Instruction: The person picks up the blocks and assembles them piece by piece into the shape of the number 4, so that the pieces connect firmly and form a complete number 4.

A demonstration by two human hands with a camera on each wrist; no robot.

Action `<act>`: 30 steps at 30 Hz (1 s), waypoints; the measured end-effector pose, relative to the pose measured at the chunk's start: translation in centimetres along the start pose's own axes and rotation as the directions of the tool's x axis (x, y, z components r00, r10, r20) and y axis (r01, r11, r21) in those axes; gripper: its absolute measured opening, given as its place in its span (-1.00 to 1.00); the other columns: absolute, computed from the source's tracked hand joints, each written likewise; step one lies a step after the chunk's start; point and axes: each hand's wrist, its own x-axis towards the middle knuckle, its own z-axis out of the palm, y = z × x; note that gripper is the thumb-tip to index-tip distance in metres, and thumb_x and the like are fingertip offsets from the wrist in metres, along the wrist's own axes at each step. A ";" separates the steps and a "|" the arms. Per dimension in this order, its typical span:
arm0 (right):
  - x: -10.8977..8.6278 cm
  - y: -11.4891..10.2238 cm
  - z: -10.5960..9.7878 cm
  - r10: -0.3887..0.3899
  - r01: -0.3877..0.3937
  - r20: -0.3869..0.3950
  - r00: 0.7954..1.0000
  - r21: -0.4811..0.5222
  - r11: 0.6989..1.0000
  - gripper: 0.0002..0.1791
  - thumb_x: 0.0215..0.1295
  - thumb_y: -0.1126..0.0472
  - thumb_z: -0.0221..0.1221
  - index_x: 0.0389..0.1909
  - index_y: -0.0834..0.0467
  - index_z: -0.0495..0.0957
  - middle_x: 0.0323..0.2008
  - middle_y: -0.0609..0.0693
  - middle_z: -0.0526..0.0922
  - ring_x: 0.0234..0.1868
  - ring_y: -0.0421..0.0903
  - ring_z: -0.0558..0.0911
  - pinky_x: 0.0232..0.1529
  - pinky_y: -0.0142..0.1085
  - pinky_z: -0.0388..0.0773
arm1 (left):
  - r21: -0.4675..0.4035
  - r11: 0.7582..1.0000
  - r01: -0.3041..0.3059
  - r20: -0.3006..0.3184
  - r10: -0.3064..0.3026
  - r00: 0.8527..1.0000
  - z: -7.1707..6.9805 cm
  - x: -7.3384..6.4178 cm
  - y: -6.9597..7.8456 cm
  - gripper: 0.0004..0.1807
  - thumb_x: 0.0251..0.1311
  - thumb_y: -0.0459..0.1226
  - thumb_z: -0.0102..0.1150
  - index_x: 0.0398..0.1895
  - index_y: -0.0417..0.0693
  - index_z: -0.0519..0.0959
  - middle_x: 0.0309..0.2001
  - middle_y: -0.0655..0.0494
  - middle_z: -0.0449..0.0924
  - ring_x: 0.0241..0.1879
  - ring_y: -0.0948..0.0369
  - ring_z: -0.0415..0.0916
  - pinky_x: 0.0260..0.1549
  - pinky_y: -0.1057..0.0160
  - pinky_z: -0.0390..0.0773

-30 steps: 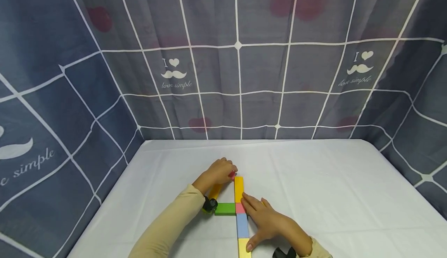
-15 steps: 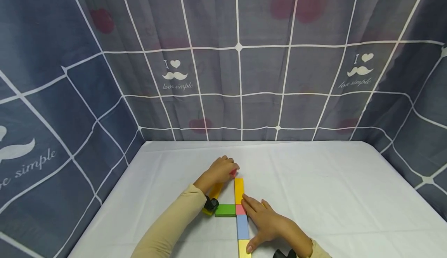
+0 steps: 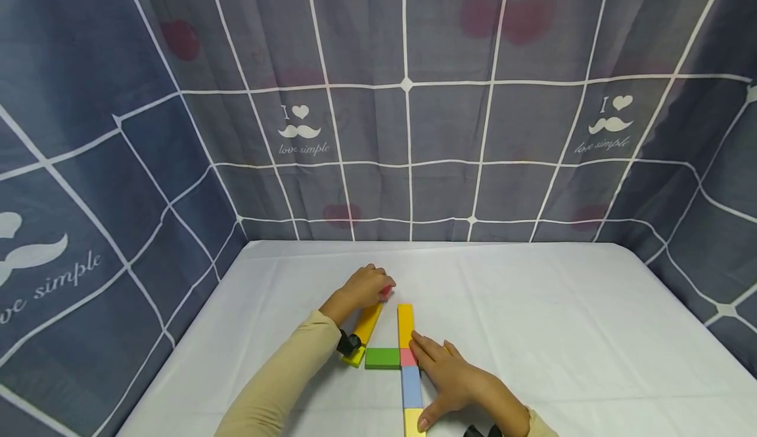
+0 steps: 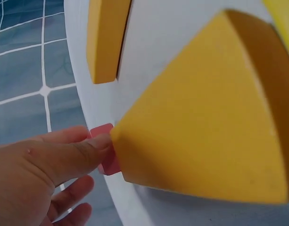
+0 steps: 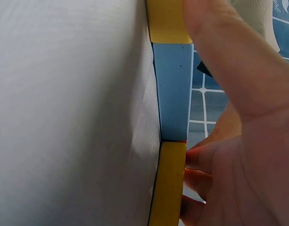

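Note:
My left hand pinches a small red block between thumb and fingers. In the left wrist view the red block sits right at the far end of a slanted orange-yellow block. My right hand rests along a straight row of blocks, fingers extended. Its thumb touches the pale yellow block, and its fingertips are at the pink block. Between these lies a blue block. Another orange-yellow block continues the row at the far end. The right hand partly hides a yellow piece.
A green block adjoins the pink one on the left. Beside it, a yellow-green block meets the near end of the slanted block. The white table is enclosed by a dark checked curtain.
My left hand has moved left with the red block, from near the row's far end to the slanted block's far end. My right hand stays in place.

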 end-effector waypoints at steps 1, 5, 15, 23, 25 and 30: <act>0.0 0.0 0.0 -0.003 0.003 -0.001 1.000 -0.001 1.000 0.31 -0.24 -0.35 0.36 0.45 0.25 -0.01 0.49 0.18 -0.05 0.48 0.12 0.05 0.37 0.23 0.00 | -0.007 1.000 0.000 0.006 0.000 1.000 0.0 0.0 0.0 -0.66 0.04 -0.19 0.36 -0.05 0.10 0.65 -0.13 0.11 0.66 -0.20 0.14 0.47 -0.08 0.24 0.50; -0.1 0.0 0.0 -0.005 0.004 -0.005 1.000 -0.003 1.000 0.31 -0.24 -0.36 0.36 0.45 0.25 0.00 0.49 0.18 -0.04 0.48 0.11 0.05 0.37 0.23 0.00 | -0.055 0.998 0.021 0.037 -0.019 0.999 -0.2 0.0 0.0 -0.66 0.06 -0.22 0.34 -0.04 0.09 0.65 -0.13 0.09 0.65 -0.20 0.13 0.45 -0.06 0.22 0.49; -0.1 0.1 0.1 0.004 -0.004 -0.016 1.000 -0.027 1.000 0.32 -0.26 -0.36 0.37 0.45 0.25 0.00 0.49 0.16 -0.01 0.47 0.09 0.07 0.37 0.21 0.02 | -0.115 0.993 0.035 0.056 -0.029 0.998 0.4 0.2 -0.5 -0.66 0.06 -0.23 0.33 -0.03 0.05 0.65 -0.10 0.08 0.66 -0.18 0.13 0.41 -0.04 0.20 0.47; 0.0 0.0 0.2 0.001 -0.001 -0.019 1.000 -0.028 1.000 0.32 -0.26 -0.37 0.36 0.45 0.24 0.00 0.49 0.16 -0.02 0.48 0.08 0.06 0.37 0.20 0.02 | -0.196 0.981 0.009 0.032 -0.003 0.999 0.0 -0.9 -1.1 -0.75 0.17 -0.27 0.23 -0.07 0.01 0.66 -0.08 0.05 0.66 -0.12 0.07 0.45 0.03 0.12 0.45; -0.1 0.0 0.2 0.000 0.000 -0.019 1.000 -0.025 1.000 0.32 -0.26 -0.37 0.36 0.45 0.25 0.01 0.49 0.16 -0.02 0.48 0.09 0.06 0.37 0.20 0.01 | -0.223 0.975 0.009 0.040 0.000 0.999 0.2 -1.5 -1.3 -0.74 0.19 -0.24 0.21 -0.04 0.00 0.65 -0.03 0.06 0.65 -0.06 0.06 0.46 0.07 0.10 0.44; -0.1 0.0 0.0 0.009 -0.009 -0.015 1.000 -0.008 1.000 0.32 -0.26 -0.37 0.37 0.45 0.24 0.00 0.49 0.16 -0.02 0.48 0.10 0.06 0.38 0.21 -0.01 | -0.295 0.955 0.020 0.077 0.003 0.997 0.8 -3.0 -1.8 -0.52 0.20 -0.10 0.20 0.19 -0.02 0.51 0.22 0.06 0.49 0.17 0.00 0.37 0.23 0.01 0.36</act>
